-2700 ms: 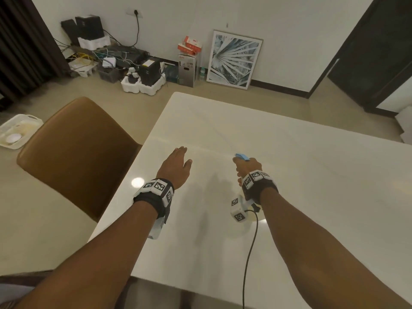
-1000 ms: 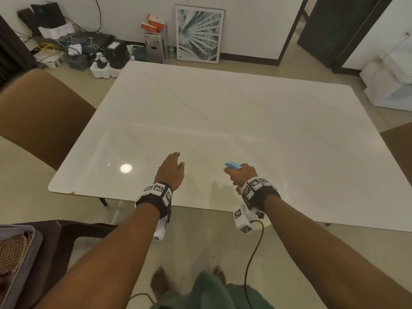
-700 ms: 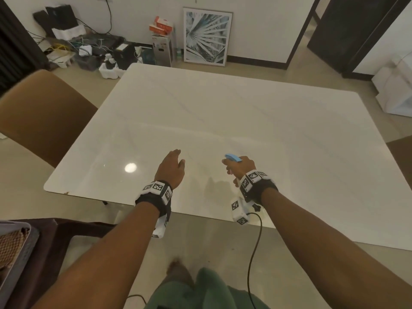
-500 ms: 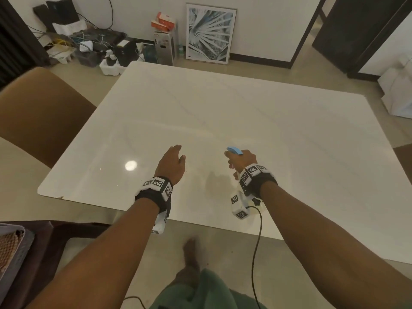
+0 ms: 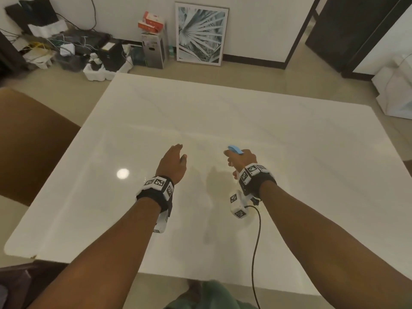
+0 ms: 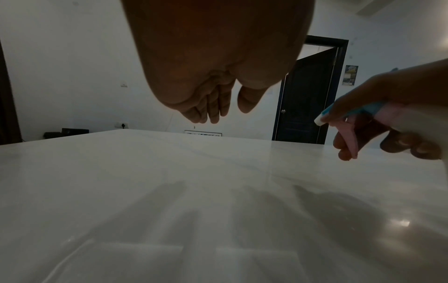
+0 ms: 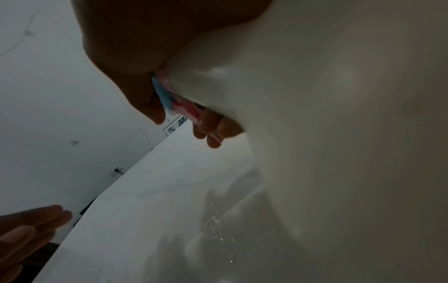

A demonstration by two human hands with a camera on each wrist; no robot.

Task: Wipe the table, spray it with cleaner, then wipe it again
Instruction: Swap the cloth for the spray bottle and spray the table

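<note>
I read this as step 2 of 3, the spraying: my right hand point(image 5: 242, 160) is wrapped round the neck of a white spray bottle point(image 7: 327, 134) held above the near middle of the white table point(image 5: 289, 134), its blue nozzle point(image 5: 234, 149) aimed toward the far edge and 2 fingers hooked over the pink trigger point(image 6: 350, 140). A few small droplets point(image 7: 215, 224) glisten on the tabletop just under the bottle in the right wrist view, which suggests some cleaner is already down. My left hand point(image 5: 172, 162) hovers just to the left of the bottle, palm down, fingers straight and close together, holding nothing and clear of the surface. No cloth shows in any view. A brown chair point(image 5: 29, 143) stands at the table's left side. The next move, as I judge it, calls for squeezing the trigger while sweeping the nozzle across the unsprayed far and right areas, then finding a cloth for the last wipe.
</note>
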